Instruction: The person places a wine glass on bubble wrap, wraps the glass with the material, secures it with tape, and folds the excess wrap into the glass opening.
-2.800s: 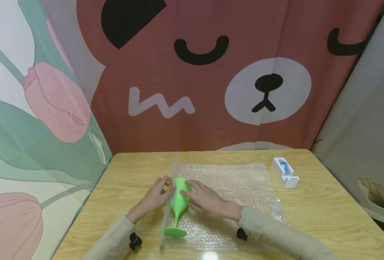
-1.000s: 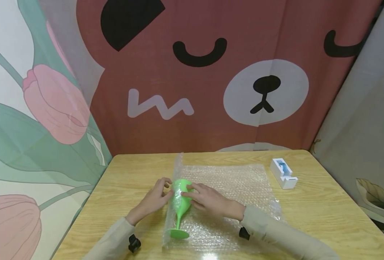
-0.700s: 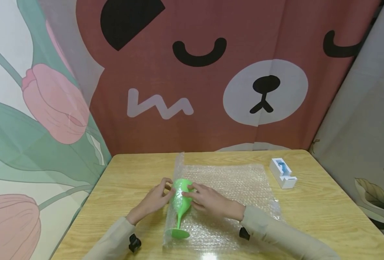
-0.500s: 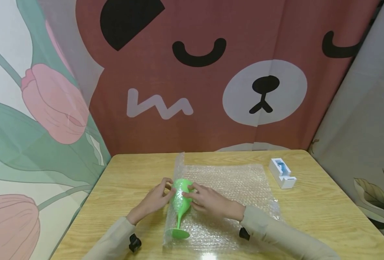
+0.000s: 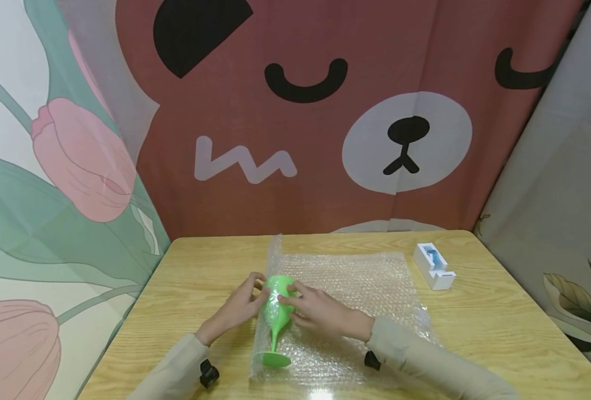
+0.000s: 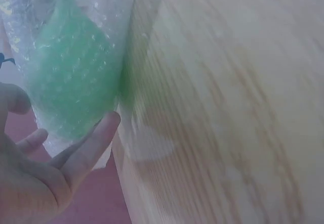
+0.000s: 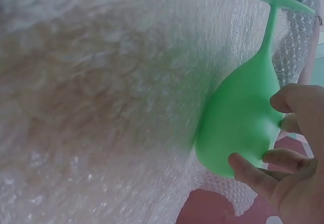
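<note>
A bright green plastic goblet (image 5: pixel 281 319) lies on its side at the left part of a clear bubble wrap sheet (image 5: pixel 355 272), its foot toward me. The sheet's left edge is folded up over the bowl. My left hand (image 5: pixel 235 305) holds that flap against the goblet's left side. In the left wrist view the hand's fingers (image 6: pixel 104 128) sit at the wrap's edge, with the green bowl showing through the bubbles. From the right, my right hand (image 5: pixel 320 312) holds the bowl; in the right wrist view its thumb and fingers spread over the bare green goblet (image 7: pixel 243 107).
A white tape dispenser (image 5: pixel 434 268) with a blue roll stands at the back right of the wooden table (image 5: pixel 480 311). Behind the table hangs a bear-print curtain (image 5: pixel 315 205). Each wrist carries a small black camera (image 5: pixel 208 373).
Since the earliest frame, the goblet has rolled slightly right and the wrap flap has come over its bowl. Over the last second both hands stay nearly still.
</note>
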The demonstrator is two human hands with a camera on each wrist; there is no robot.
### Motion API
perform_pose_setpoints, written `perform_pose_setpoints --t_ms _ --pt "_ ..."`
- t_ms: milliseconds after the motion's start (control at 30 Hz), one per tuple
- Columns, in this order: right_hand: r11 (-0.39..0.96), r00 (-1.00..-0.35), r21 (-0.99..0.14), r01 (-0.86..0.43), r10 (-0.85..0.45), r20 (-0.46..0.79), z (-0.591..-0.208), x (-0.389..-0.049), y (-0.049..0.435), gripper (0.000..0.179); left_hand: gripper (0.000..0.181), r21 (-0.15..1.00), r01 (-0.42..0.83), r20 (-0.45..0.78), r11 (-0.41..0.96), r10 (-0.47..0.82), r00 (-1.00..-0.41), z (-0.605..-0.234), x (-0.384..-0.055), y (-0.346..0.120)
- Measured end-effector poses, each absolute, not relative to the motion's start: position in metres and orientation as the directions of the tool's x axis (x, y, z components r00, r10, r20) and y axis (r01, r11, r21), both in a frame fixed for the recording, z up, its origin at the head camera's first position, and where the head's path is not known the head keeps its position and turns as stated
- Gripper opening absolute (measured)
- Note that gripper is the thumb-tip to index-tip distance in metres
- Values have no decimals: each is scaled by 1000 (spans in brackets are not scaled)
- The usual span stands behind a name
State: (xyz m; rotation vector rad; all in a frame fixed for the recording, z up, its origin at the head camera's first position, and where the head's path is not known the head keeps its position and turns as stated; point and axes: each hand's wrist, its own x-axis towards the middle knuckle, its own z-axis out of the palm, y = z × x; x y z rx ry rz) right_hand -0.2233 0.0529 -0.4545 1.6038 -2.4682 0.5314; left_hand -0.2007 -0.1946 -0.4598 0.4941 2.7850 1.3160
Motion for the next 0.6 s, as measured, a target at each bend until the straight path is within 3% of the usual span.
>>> perform_pose_setpoints --t_ms 600 --pt "357 -439 -298 -885 -854 281 -455 -220 49 53 34 767 256 128 588 251 -960 -458 -200 -197"
